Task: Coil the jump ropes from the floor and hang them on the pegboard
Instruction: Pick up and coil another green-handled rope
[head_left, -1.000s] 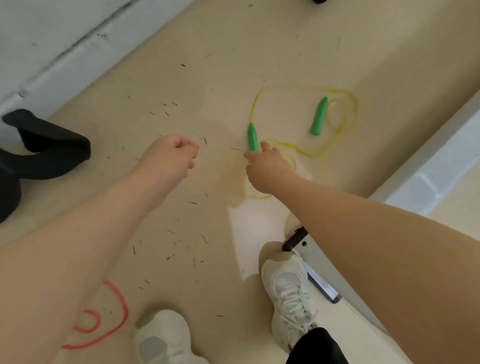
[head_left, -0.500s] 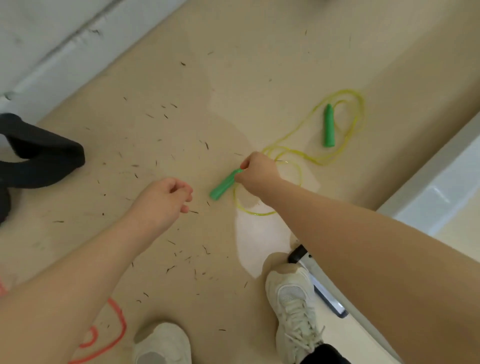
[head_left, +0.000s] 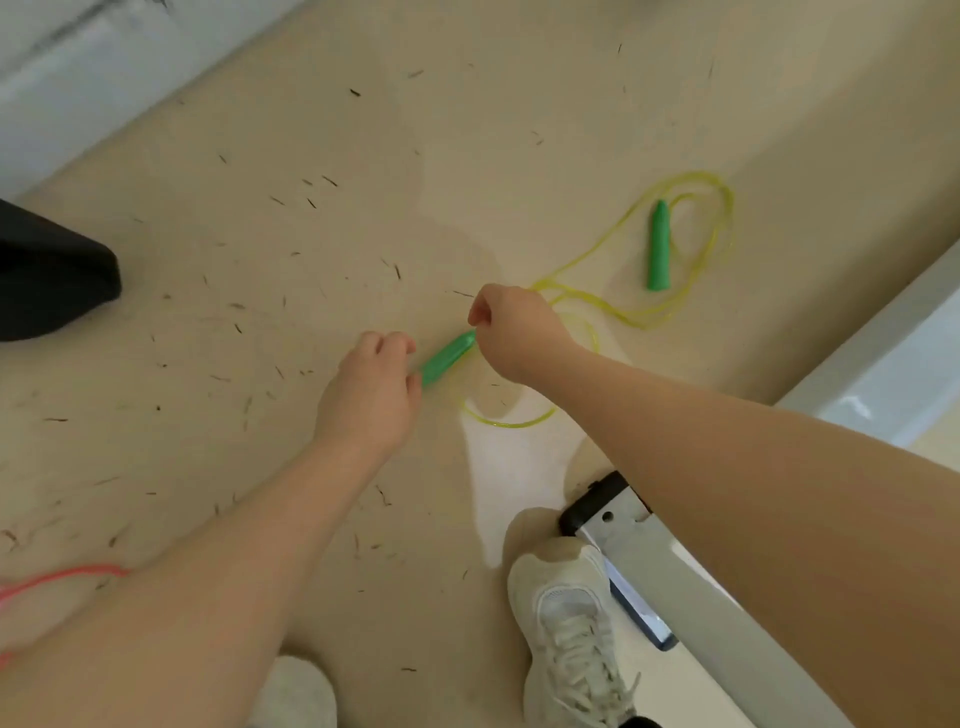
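I have my right hand (head_left: 511, 332) curled around the top end of a green handle (head_left: 448, 358), where the yellow rope (head_left: 597, 249) leaves it, and the handle hangs slanted down to the left. My left hand (head_left: 371, 395) is right at the handle's lower end with its fingers loosely bent; the thumb side seems to touch the green plastic, but I cannot tell whether it has actually closed on it.

The rest of the rope lies in loose loops on the floor (head_left: 467, 130) to the right and farther off, curling around the second green handle (head_left: 658, 247), which lies flat and well apart from both hands. A red rope (head_left: 57, 577) shows at the near left edge, partly hidden behind my left forearm.

What worries me from here is the tangle. The loops cross each other near my right hand, and if I pull the handle up quickly they could tighten into a knot or drag the far handle skidding along the floor. The handover is also a weak point: if my right hand lets go before my left has a firm hold, the handle drops. My right shoe (head_left: 566, 613) stands near the closest loop, so a careless step could pin the rope as I gather it.
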